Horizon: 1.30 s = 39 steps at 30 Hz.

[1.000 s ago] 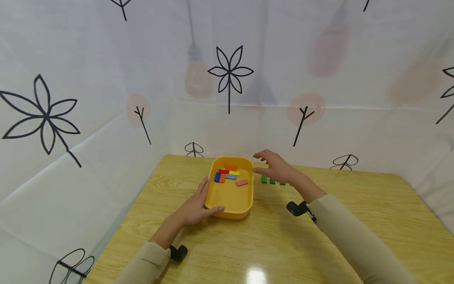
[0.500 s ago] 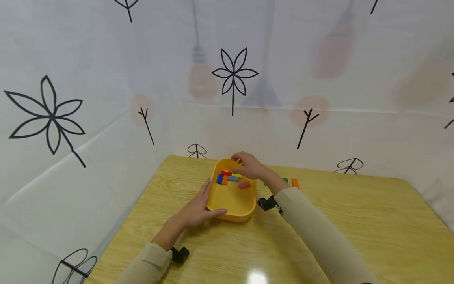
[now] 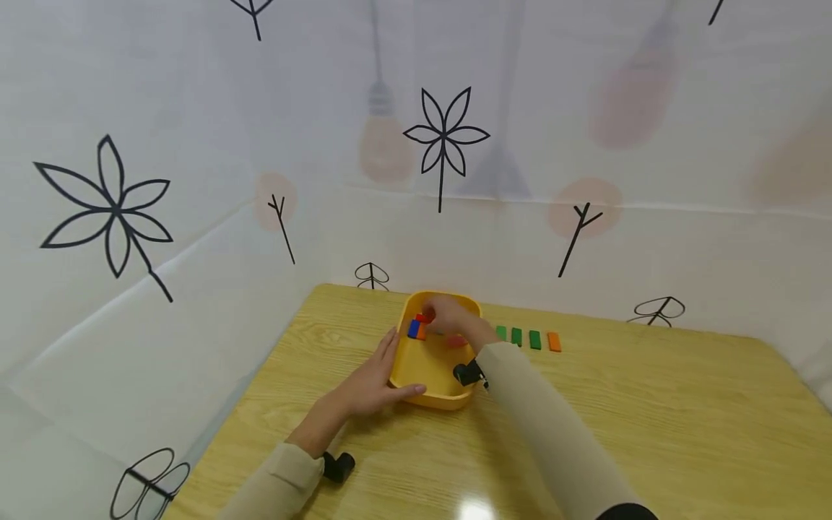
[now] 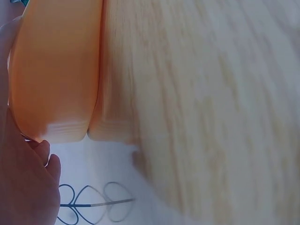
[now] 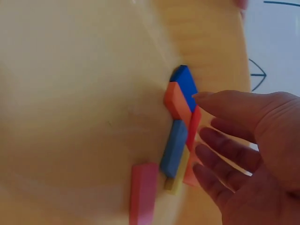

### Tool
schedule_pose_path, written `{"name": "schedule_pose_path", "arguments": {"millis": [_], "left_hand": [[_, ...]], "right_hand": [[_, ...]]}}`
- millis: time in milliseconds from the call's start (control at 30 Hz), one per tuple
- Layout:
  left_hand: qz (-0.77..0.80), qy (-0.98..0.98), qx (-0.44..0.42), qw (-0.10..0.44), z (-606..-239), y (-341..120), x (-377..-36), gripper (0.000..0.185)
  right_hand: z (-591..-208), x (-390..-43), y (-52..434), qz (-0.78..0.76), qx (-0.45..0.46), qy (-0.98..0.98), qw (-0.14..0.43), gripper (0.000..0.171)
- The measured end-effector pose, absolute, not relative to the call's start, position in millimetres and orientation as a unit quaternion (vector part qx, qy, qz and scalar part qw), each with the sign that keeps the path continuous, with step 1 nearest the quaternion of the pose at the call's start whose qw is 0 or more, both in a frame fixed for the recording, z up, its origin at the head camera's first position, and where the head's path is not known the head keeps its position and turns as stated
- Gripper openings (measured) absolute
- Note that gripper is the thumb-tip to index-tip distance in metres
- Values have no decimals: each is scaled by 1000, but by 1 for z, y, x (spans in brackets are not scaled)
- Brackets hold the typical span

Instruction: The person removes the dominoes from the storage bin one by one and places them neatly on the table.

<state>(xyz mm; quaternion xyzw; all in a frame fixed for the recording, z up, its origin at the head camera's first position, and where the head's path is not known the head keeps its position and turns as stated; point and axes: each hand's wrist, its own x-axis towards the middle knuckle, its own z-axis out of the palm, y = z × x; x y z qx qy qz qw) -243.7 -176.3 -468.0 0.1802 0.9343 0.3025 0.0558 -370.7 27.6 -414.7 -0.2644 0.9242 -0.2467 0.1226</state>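
Observation:
A yellow plastic box (image 3: 432, 372) with rounded corners stands on the table. My left hand (image 3: 370, 379) rests against its near-left corner, fingers straight along the outer wall and thumb across the front rim. My right hand (image 3: 448, 314) reaches inside. Its fingers (image 5: 225, 145) and thumb are bent loosely with a gap between them, above a cluster of small flat blocks: dark blue (image 5: 186, 84), orange (image 5: 177, 102), red (image 5: 193, 123), light blue (image 5: 174, 149) and yellow (image 5: 178, 173). Nothing is visibly held. Apart from these lies a pink block (image 5: 144, 192).
Right of the box, several green blocks (image 3: 535, 340) and an orange block (image 3: 555, 341) stand in a row on the wooden table (image 3: 650, 419). Behind the table hangs a white patterned cloth (image 3: 325, 144).
My right hand has moved left and down, from beside the right rim into the box over the blocks. The table row has come into fuller sight. My left hand stays at the box.

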Motion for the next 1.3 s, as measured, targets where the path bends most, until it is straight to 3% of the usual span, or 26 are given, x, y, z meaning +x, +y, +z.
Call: {"name": "schedule_pose_path", "arguments": {"millis": [433,800,1067,1300], "left_hand": [[302,932,195,49,-464,-176,-243,118],[295,933,199,49,-465,-176,-243,118],[305,931,194,51,-463,-173,-241,115],[300,933,188,55,-464,-173,-241,115]], "right_hand": [[-425,-368,17,-246,-237,929,139,27],[-435,-369,11,-215,-280,929,109,26],[-409,-357,20,-248,-295,915,119,19],[-377,-345,39,-250,-376,891,52,31]]}}
